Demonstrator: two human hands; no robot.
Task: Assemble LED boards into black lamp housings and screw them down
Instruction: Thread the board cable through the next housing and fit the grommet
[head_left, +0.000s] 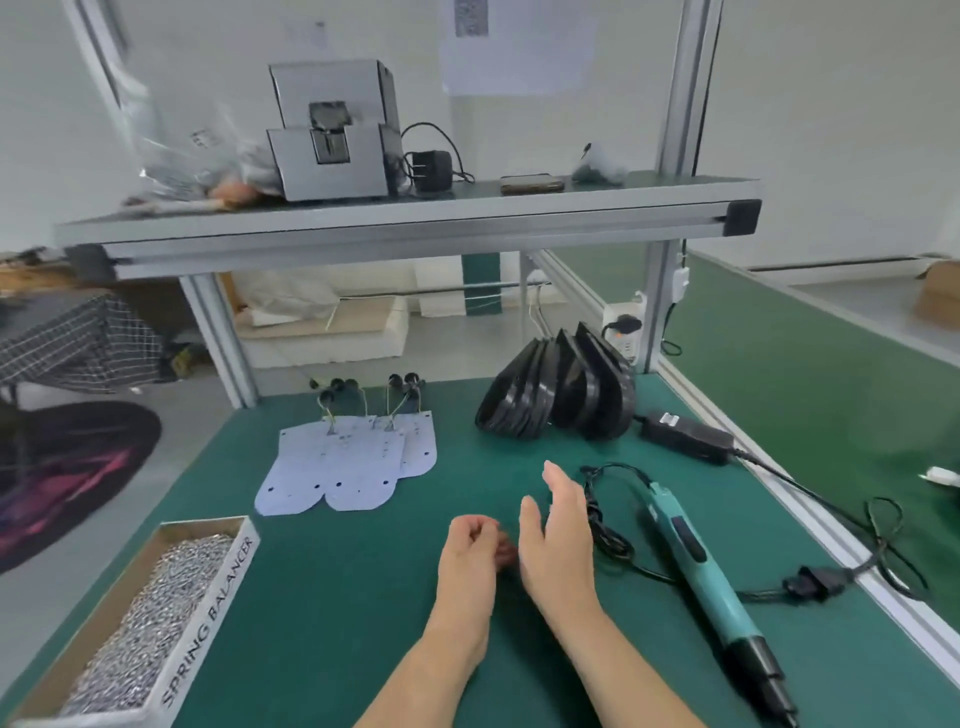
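Several white LED boards with wired black connectors lie overlapped at the middle of the green mat. To their right, a stack of black lamp housings leans on its side. A teal electric screwdriver lies at the right, tip toward me. A cardboard box of silver screws sits at the lower left. My left hand hovers over the mat with fingers curled, holding nothing that I can see. My right hand is beside it, fingers straight and empty, left of the screwdriver's cord.
A black power adapter and its cable lie right of the housings. An overhead shelf carries a grey machine, a plug and a phone. Aluminium posts stand at the mat's back corners.
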